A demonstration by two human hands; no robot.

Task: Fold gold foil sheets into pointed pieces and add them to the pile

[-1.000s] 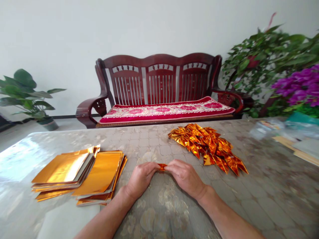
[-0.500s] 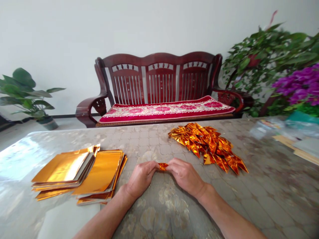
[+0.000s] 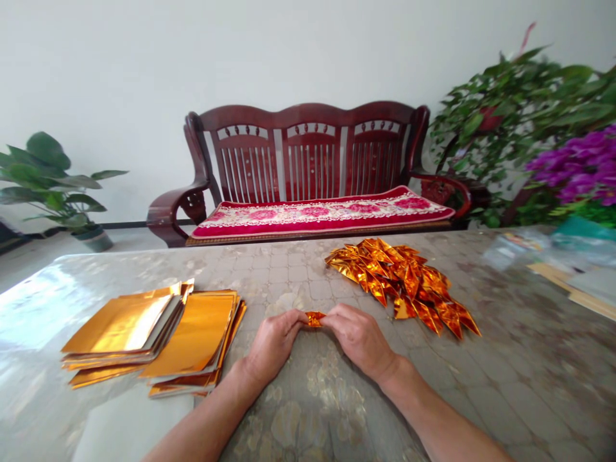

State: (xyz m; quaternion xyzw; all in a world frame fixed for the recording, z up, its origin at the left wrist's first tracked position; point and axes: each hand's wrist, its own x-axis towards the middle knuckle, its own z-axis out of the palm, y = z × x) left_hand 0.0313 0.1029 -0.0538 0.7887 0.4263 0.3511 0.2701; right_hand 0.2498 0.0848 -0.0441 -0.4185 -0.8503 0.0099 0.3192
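Observation:
Between my two hands is a small folded piece of gold foil paper [image 3: 315,319], shiny orange-gold. My left hand [image 3: 275,337] pinches its left end, and my right hand [image 3: 357,335] pinches the right end. Fingers cover both ends, so only the middle of the piece shows. Two stacks of flat foil sheets, a left stack [image 3: 113,324] and a right stack [image 3: 195,330], lie left of my left hand. Beyond my right hand is a heap of pointed folded foil pieces [image 3: 404,279].
The table [image 3: 298,398] has a patterned, glossy cover. A pale sheet [image 3: 132,427] lies by my left forearm. Plastic bags [image 3: 517,247] and flat boards [image 3: 572,289] are at the right edge. Behind the table stand a wooden bench [image 3: 308,154] and potted plants [image 3: 48,173].
The folded foil paper between my fingers has tilted slightly and shows a little more of its face. Both hands stay in nearly the same place, still pinching it.

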